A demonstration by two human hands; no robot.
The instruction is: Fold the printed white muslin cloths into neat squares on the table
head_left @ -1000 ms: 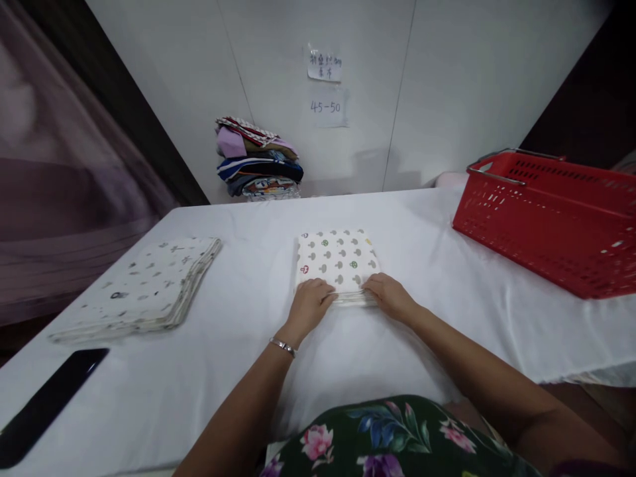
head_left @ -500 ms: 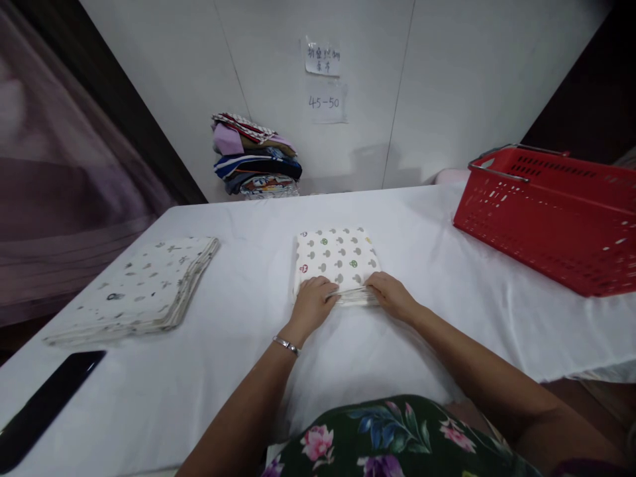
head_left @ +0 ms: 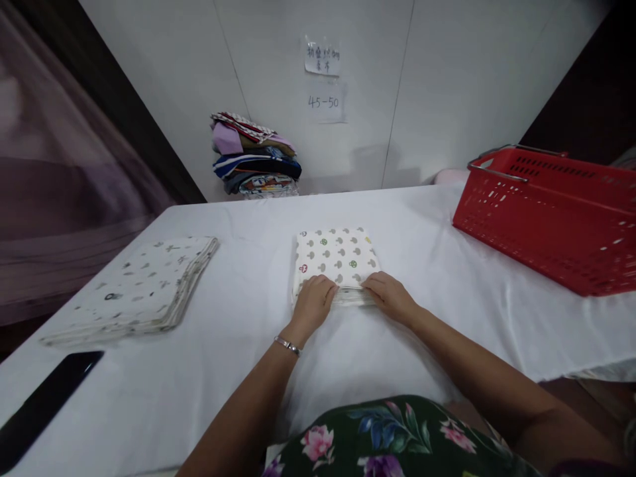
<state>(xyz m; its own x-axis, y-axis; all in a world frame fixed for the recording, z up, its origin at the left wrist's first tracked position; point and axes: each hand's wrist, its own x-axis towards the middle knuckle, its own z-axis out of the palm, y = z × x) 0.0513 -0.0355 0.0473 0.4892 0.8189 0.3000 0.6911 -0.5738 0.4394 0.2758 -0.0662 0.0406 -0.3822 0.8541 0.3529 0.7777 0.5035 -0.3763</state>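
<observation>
A folded white cloth [head_left: 338,255] printed with grey mushrooms, plus a few red, green and yellow ones, lies flat on the white-covered table in front of me. My left hand [head_left: 314,298] is closed on the left part of its near edge, thumb towards the middle. On the right part of that edge, my right hand [head_left: 390,296] pinches the cloth the same way. Between the hands, several folded layers show along the near side. The undersides of my fingers are hidden.
A stack of folded printed cloths [head_left: 139,285] lies at the left, with a black phone [head_left: 47,407] nearer me. At the right stands a red perforated basket [head_left: 546,225]. A pile of folded clothes [head_left: 257,159] sits against the wall below paper signs [head_left: 325,99].
The thumbs of both hands have shifted slightly along the cloth's near edge, and the edge lies straighter between them. The cloth has stayed in place.
</observation>
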